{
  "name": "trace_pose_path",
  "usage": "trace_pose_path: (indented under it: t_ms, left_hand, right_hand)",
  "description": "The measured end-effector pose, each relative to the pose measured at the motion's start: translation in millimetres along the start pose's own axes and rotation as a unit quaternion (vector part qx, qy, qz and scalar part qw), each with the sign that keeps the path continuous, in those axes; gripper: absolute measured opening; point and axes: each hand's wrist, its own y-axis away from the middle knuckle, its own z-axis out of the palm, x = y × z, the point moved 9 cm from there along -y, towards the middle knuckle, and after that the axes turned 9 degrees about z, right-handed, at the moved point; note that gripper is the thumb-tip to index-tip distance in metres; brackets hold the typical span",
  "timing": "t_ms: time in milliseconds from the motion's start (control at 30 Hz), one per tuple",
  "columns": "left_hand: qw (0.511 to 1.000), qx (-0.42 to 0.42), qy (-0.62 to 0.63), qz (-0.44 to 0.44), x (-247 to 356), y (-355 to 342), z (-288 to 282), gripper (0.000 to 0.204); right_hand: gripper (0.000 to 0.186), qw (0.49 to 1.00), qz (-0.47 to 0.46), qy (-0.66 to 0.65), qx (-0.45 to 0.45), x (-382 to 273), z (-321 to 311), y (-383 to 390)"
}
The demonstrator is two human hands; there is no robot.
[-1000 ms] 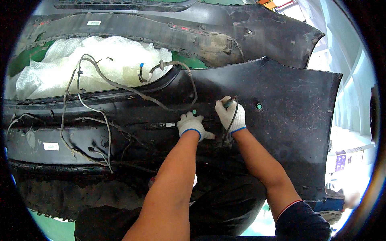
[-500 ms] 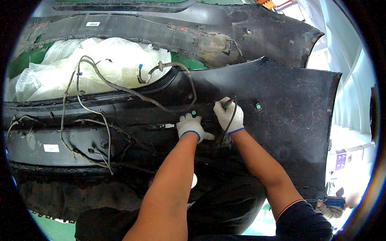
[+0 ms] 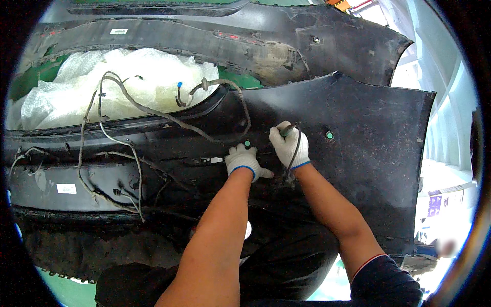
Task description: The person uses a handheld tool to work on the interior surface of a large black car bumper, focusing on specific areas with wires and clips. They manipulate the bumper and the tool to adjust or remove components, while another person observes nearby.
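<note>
My left hand [image 3: 244,162], in a white knit glove, lies with fingers spread on a large black moulded bumper panel [image 3: 373,153], just below a small green round fitting [image 3: 247,144]. My right hand [image 3: 289,146], also gloved, is closed round a greenish cylindrical piece [image 3: 287,130] with a dark cable [image 3: 296,148] running down from it toward the panel. Another green round fitting [image 3: 330,135] sits to its right. A loose wiring harness [image 3: 169,115] loops over the left part of the panel, and a small silver-and-black piece [image 3: 214,160] is left of my left hand.
A second black bumper [image 3: 348,46] lies beyond, with white bubble wrap [image 3: 71,92] between the two. My dark-trousered leg is bent below the near panel. Another person [image 3: 429,256], partly blurred, is at the lower right. Green floor [image 3: 61,286] shows at the lower left.
My right hand has shifted slightly left with the cylindrical piece in it, its fingers tilted a little. My left hand stays in nearly the same spot. The person at lower right has moved a little.
</note>
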Motion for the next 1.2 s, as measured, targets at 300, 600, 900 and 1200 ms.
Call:
trace_pose_path:
  t_ms: [300, 600, 900, 1200]
  left_hand:
    - [1.0, 0.004, 0.012, 0.005, -3.1, 1.9, -3.0, 0.121]
    - [0.996, 0.047, -0.017, 0.068, 19.6, -10.1, -11.3, 0.115]
    - [0.993, -0.009, -0.12, 0.015, -35.9, -36.7, 42.4, 0.141]
    - [0.983, -0.041, -0.138, 0.113, -99.5, -144.0, 92.5, 0.096]
  right_hand:
    - [0.028, 1.0, 0.003, 0.015, 0.001, 2.0, 7.4, 2.1]
    - [0.025, 0.991, -0.057, 0.105, 0.065, -1.2, -8.3, -4.4]
    - [0.021, 0.998, -0.051, 0.016, -0.029, -3.4, 27.9, 23.7]
    - [0.033, 0.997, -0.06, -0.02, -0.046, -6.7, 26.9, 9.5]
